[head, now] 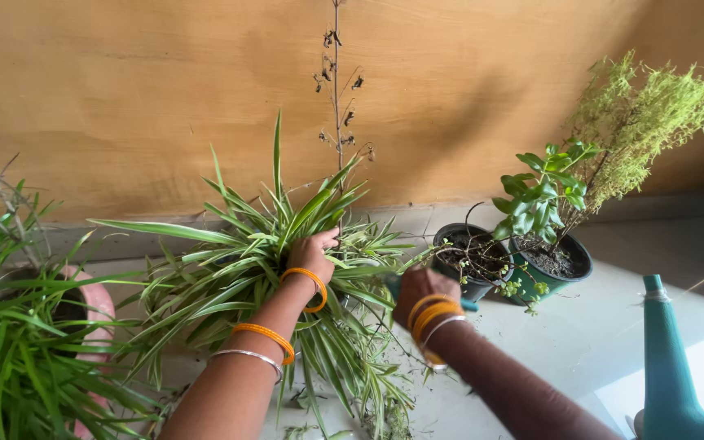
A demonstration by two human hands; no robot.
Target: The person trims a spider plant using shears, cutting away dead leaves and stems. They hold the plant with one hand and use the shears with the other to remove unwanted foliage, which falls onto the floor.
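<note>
Where the tan, grainy wall (124, 90) meets the pale tiled floor (596, 334), potted plants stand in a row along the far edge. Largest is the spider plant with long, arching, green-and-cream striped leaves (238, 269), centre left; its leaves fan outward in all directions, and a thin, dry flower stalk (336, 122) rises straight up from its middle, giving the long axis as vertical. At near left, a grassy plant in a round pink pot (95, 305) is cut by the frame. At far right, a bushy plant with yellow-green feathery sprays in a glossy green pot (560, 261) stands touching a smaller black pot of bare twigs (470, 257). A teal plastic watering can (666, 367) sits at near right. The left hand (313, 253), wearing orange bangles, is closed among leaves at the plant's crown. The right hand (421, 289) lies just right of the foliage, curled around a small teal object; what it is cannot be told.
</note>
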